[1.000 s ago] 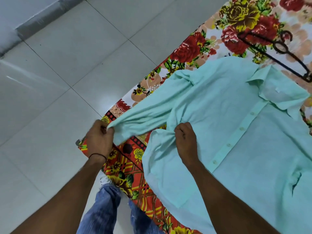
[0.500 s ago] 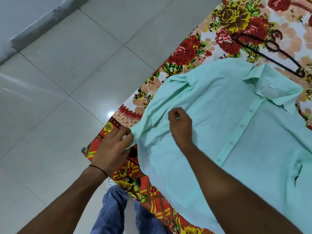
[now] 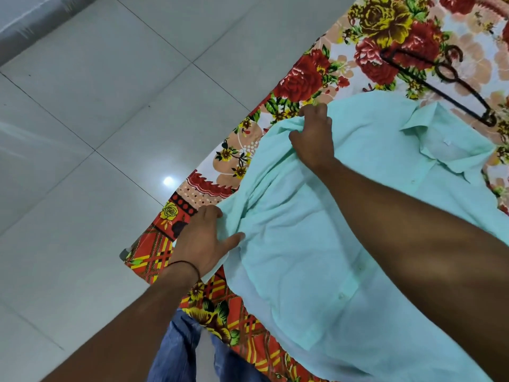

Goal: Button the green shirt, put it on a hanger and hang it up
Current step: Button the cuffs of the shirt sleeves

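- The left hand (image 3: 202, 241) lies palm down, fingers spread, thumb out to the right, a thin dark cord round its wrist.
- The right hand (image 3: 314, 136) reaches farther away, forearm stretched out, fingers curled in a pinching grip.

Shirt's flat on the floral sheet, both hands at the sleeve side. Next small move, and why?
Probably reach the right hand to the black hanger past the collar. The green shirt lies spread with its placket looking closed, the left hand rests on the sleeve edge, and the hanger lies untouched.
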